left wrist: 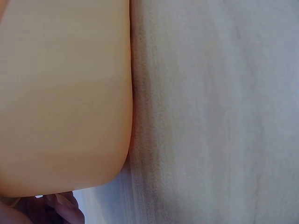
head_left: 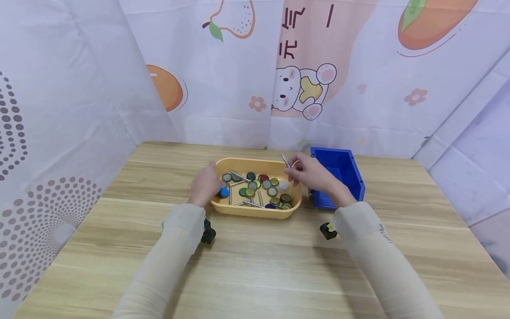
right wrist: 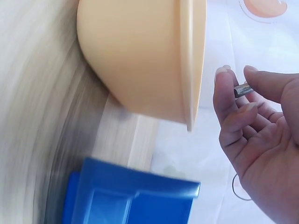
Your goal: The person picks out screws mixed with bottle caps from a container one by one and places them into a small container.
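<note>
A yellow oval tub (head_left: 255, 213) holds several bottle caps (head_left: 250, 192) and several silver bolts (head_left: 253, 204), lying mixed. At its left end my left hand (head_left: 205, 184) grips the rim, and in the left wrist view its curled fingers (left wrist: 65, 207) show against the tub's end wall (left wrist: 65, 102). Above the tub's right end, my right hand (head_left: 308, 172) pinches one bolt (head_left: 284, 160) between thumb and fingers, its head tipped up. The right wrist view shows the threaded end of that bolt (right wrist: 243, 89) between the fingertips.
Just right of the tub stands a blue plastic bin (head_left: 345, 177), partly hidden by my right hand and forearm. Both containers are on a wood-grain table (head_left: 263, 266). A printed white curtain (head_left: 223, 88) hangs behind the table's far edge.
</note>
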Demonstrator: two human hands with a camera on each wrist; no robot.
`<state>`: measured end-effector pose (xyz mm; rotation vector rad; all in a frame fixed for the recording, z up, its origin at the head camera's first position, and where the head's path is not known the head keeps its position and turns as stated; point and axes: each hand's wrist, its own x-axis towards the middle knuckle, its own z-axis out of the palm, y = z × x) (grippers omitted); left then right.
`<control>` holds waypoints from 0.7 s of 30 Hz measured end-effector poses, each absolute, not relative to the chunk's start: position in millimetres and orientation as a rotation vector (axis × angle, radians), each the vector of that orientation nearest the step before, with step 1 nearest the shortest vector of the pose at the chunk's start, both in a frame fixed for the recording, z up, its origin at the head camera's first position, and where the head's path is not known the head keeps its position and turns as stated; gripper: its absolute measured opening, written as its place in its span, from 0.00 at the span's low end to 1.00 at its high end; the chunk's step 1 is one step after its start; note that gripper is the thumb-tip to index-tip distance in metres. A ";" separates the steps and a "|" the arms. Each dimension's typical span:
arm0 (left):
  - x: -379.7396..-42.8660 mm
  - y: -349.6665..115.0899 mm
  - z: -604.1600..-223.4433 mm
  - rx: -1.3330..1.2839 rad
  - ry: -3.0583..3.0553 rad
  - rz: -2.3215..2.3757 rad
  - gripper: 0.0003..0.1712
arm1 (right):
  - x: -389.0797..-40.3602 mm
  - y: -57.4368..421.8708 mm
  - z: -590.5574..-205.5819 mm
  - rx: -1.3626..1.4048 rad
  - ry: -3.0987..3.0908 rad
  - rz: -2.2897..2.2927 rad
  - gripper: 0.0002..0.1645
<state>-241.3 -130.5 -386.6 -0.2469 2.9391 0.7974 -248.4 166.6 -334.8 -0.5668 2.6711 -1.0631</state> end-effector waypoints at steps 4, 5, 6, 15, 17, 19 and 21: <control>-241.1 -130.3 -386.4 -0.248 2.941 0.799 0.31 | -249.6 175.1 -334.2 -0.551 2.683 -1.059 0.11; -241.1 -130.3 -386.4 -0.250 2.942 0.800 0.31 | -249.8 177.7 -333.9 -0.547 2.686 -1.058 0.11; -241.1 -130.2 -386.3 -0.252 2.944 0.800 0.31 | -249.9 180.4 -333.6 -0.543 2.688 -1.060 0.11; -240.2 -129.7 -385.2 -0.258 2.945 0.791 0.31 | -250.0 207.5 -327.2 -0.519 2.738 -1.078 0.13; -240.3 -129.7 -385.2 -0.257 2.948 0.787 0.31 | -249.6 213.7 -326.6 -0.508 2.755 -1.064 0.13; -240.6 -129.9 -385.5 -0.254 2.953 0.781 0.31 | -249.0 219.4 -326.3 -0.496 2.768 -1.056 0.14; -241.0 -130.2 -386.3 -0.249 2.961 0.775 0.30 | -249.0 224.8 -326.1 -0.485 2.769 -1.055 0.15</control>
